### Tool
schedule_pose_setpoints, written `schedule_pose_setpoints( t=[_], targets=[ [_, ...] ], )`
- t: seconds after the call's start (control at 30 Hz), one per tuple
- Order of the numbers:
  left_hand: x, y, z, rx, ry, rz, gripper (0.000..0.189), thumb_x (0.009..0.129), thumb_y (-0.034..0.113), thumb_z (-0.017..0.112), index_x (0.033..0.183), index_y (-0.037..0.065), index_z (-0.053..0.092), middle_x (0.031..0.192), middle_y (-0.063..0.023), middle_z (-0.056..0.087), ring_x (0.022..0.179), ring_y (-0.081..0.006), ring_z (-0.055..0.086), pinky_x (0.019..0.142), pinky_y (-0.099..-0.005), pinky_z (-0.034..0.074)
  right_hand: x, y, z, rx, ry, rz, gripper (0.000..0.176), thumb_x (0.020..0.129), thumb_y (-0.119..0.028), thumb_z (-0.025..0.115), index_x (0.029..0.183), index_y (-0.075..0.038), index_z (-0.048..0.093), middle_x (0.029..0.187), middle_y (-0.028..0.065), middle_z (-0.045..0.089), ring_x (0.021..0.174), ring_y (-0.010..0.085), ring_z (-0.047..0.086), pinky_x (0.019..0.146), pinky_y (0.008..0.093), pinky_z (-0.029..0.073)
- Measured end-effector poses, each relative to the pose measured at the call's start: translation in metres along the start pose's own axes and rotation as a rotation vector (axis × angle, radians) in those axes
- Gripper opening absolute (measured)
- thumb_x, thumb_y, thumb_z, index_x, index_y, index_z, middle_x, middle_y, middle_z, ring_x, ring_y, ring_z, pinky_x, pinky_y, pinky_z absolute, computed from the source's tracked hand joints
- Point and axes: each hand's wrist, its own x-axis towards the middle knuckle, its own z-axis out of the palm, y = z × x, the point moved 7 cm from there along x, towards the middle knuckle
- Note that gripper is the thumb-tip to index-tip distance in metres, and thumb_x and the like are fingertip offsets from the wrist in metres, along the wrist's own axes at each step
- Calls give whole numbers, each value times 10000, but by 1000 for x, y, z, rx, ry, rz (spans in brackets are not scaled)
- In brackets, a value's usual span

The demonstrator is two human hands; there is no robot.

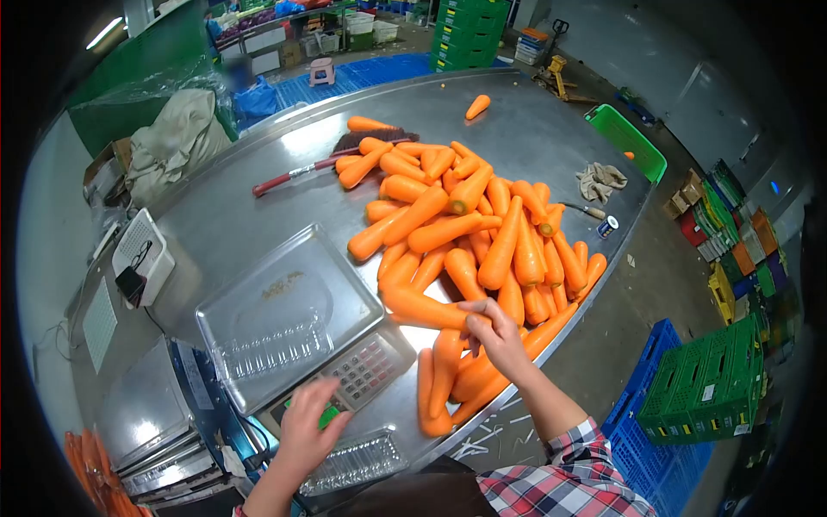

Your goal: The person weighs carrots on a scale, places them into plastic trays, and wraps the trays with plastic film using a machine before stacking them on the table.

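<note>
My right hand (494, 334) is wrapped round the thick end of a carrot (422, 306) at the near side of a large carrot pile (465, 228). My left hand (310, 419), somewhat blurred, hovers over the near edge of the scale's keypad (364, 372) with its fingers apart and nothing held. On the scale's metal pan (297, 302) lies a clear plastic tray (276, 349). Another clear tray (362, 461) is on the table just below my left hand. More carrots (444, 379) lie between the scale and the table edge.
A red-handled brush (297, 177) lies behind the scale. A cloth (600, 182), a knife (586, 209) and a small can (608, 226) are at the right edge. A white basket (146, 258) stands left; green crates (706, 379) are on the floor at right.
</note>
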Motion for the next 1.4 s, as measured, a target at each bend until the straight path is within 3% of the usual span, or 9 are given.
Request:
schedule_pose_setpoints(
  t=[0.07, 0.2, 0.3, 0.37, 0.53, 0.77, 0.93, 1.23, 1.4],
  targets=[
    [18, 38, -21, 387, 108, 181, 681, 671, 190, 772, 1266, 56, 469, 1213, -179, 516, 996, -329, 568, 846, -405, 471, -25, 15, 38, 324, -201, 122, 281, 951, -227, 457, 1135, -22, 513, 751, 119, 614, 570, 150, 592, 512, 251, 480],
    [23, 9, -13, 158, -82, 104, 768, 628, 229, 795, 1298, 112, 437, 1198, -162, 480, 1008, -357, 541, 869, -401, 461, -42, 5, 97, 538, -533, 274, 322, 964, -284, 418, 1151, -31, 485, 783, 123, 619, 607, 189, 613, 526, 304, 497],
    [24, -30, -38, 109, -50, -51, 729, 597, 184, 806, 1236, 99, 465, 1132, -159, 493, 1008, -355, 547, 851, -403, 469, 19, 10, 83, 181, -442, 35, 376, 944, -283, 479, 1200, -9, 451, 823, 153, 619, 647, 202, 620, 550, 309, 498],
    [30, -54, -66, 98, 80, -71, 685, 584, 129, 806, 1180, 75, 473, 1089, -157, 491, 994, -352, 550, 845, -397, 470, 80, 14, 42, -1229, -1, -371, 437, 881, -328, 567, 1174, -15, 484, 894, 141, 640, 744, 238, 628, 627, 369, 481],
    [32, -130, -83, -54, -49, -180, 694, 576, 105, 803, 1190, 85, 481, 1107, -146, 480, 1088, -336, 465, 961, -370, 385, 155, 68, 4, -1771, 48, -57, 508, 733, -415, 685, 1057, -52, 540, 913, 126, 659, 855, 295, 617, 770, 392, 459],
    [12, -176, -79, 297, -117, -187, 698, 610, 237, 786, 1242, 149, 504, 1334, -183, 399, 1226, -380, 380, 1043, -428, 313, 142, -1, 1, -1397, 37, -123, 534, 675, -316, 708, 1104, -59, 519, 893, 169, 652, 882, 346, 609, 778, 439, 483],
    [1, -171, -87, 157, -68, -385, 630, 655, 206, 769, 1226, 137, 510, 1383, -195, 356, 1276, -387, 335, 1064, -426, 300, 94, -113, 16, -353, 108, -287, 536, 693, -136, 717, 1167, -57, 479, 966, 109, 597, 905, 227, 578, 808, 331, 486],
    [-8, -181, -90, 177, -158, -215, 586, 682, 205, 747, 1221, 108, 536, 1368, -146, 396, 1282, -368, 338, 1076, -403, 284, 71, 2, 187, 228, -260, -127, 553, 751, -147, 753, 1191, -30, 437, 1152, 82, 488, 1062, 180, 516, 904, 319, 450],
    [-17, -177, -100, 103, -154, -285, 592, 744, 271, 680, 1274, 74, 505, 1368, -204, 386, 1261, -360, 374, 1055, -397, 322, 40, -16, 207, -615, -191, -597, 441, 778, -222, 725, 1151, -59, 554, 1270, 155, 480, 1245, 338, 416, 1026, 403, 344]
  ],
)
